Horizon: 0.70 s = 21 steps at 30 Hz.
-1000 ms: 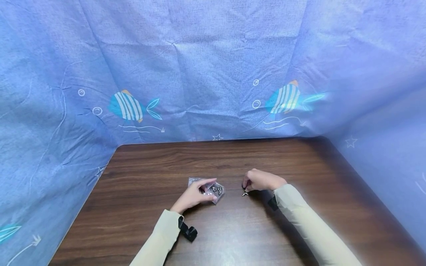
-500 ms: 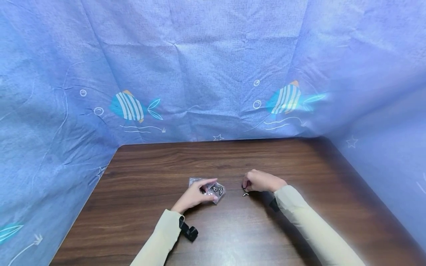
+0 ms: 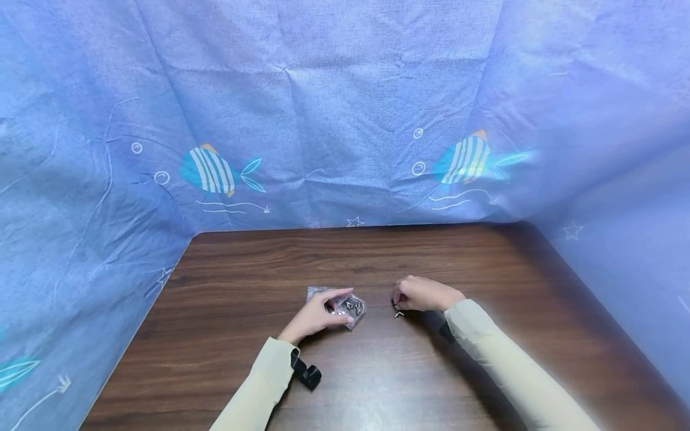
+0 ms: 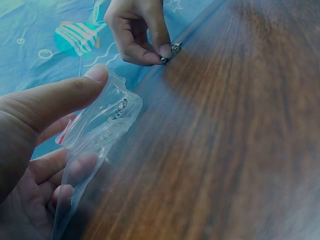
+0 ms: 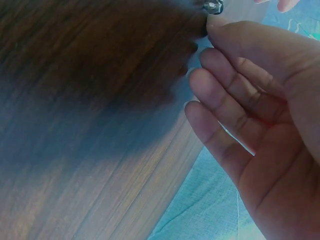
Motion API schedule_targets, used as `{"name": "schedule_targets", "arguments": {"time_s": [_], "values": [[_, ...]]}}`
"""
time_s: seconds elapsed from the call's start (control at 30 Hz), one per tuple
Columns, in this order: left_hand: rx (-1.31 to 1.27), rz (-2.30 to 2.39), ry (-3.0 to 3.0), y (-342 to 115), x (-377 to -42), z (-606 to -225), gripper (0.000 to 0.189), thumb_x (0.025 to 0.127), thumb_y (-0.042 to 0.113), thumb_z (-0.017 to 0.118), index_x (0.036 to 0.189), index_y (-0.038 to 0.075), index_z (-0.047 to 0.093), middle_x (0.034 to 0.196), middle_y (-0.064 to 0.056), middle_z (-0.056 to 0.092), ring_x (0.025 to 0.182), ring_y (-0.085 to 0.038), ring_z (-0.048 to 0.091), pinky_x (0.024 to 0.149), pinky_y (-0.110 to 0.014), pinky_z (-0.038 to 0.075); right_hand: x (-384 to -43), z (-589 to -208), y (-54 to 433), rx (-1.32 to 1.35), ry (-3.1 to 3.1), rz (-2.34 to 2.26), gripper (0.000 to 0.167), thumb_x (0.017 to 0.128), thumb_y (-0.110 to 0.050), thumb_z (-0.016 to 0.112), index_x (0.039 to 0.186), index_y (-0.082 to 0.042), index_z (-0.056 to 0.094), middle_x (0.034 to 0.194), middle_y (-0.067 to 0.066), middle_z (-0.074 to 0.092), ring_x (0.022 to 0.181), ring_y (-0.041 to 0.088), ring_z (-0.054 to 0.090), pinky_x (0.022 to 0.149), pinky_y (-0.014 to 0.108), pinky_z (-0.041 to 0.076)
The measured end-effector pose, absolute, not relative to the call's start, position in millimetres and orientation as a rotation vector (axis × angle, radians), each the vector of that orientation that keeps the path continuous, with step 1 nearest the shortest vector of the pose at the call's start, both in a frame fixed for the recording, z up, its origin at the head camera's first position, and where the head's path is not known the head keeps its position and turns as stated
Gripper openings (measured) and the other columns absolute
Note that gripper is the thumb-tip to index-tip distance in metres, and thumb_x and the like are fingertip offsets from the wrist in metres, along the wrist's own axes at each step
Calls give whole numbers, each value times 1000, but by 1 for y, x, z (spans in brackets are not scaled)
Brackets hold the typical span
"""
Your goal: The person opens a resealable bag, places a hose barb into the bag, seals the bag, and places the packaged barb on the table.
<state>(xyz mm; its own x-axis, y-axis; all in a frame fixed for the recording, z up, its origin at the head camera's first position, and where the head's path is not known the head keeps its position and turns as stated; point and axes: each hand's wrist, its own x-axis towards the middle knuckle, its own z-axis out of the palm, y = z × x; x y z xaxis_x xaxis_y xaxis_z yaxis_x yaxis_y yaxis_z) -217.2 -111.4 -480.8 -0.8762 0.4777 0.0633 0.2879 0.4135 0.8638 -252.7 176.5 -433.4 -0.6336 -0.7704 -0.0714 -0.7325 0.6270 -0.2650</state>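
My left hand (image 3: 315, 317) holds a small clear zip bag (image 4: 95, 135) open at its mouth, the thumb along one side and the fingers spread behind the plastic. Inside the bag lie several small shiny metal pieces (image 3: 353, 307), like little bolts or fittings. To the right of the bag, my right hand (image 3: 423, 294) is low over the table. Its thumb and forefinger pinch a small silvery metal piece (image 4: 176, 48) at the fingertips, and its other fingers are loosely bent. The exact kind of this piece cannot be told.
Under both hands is a brown wood-grain table (image 3: 259, 257). A blue cloth (image 3: 345, 120) printed with fish hangs along its back and sides. A black wrist strap with a camera (image 3: 307, 372) sits on the left wrist.
Both hands stay in place. The metal piece at the right fingertips shows at a slightly different angle, and the head view has shifted a little.
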Motion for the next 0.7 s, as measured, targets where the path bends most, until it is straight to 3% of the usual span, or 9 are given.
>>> {"name": "schedule_targets", "arguments": {"time_s": [0.13,0.27,0.47,0.7], "values": [[676,1456,2469,-111,-218,-481,63,80,21,79,137,9,54,107,-13,63,88,-25,53,71,-22,41,-253,-433,176,-1259,2669,-300,13,82,-5,66,76,-15,71,78,-6,64,72,5,59,65,23,49],[675,1452,2477,-112,-220,-486,64,79,28,80,136,16,56,103,-6,63,86,-16,51,71,-23,42,-253,-432,174,-1275,2645,-324,13,84,-6,65,77,-14,72,80,-4,66,75,6,62,69,23,51],[662,1427,2489,-113,-219,-485,65,79,31,80,137,18,55,101,-1,62,85,-13,51,71,-23,44,-254,-431,171,-1274,2629,-354,11,87,-7,66,80,-12,73,82,-5,68,75,3,62,69,20,51],[675,1439,2485,-113,-219,-485,65,79,31,80,137,16,55,101,-3,62,84,-13,51,71,-23,43,-256,-425,164,-1351,2642,-364,8,87,-9,68,81,-11,73,80,-4,68,74,5,62,69,20,51]]}}
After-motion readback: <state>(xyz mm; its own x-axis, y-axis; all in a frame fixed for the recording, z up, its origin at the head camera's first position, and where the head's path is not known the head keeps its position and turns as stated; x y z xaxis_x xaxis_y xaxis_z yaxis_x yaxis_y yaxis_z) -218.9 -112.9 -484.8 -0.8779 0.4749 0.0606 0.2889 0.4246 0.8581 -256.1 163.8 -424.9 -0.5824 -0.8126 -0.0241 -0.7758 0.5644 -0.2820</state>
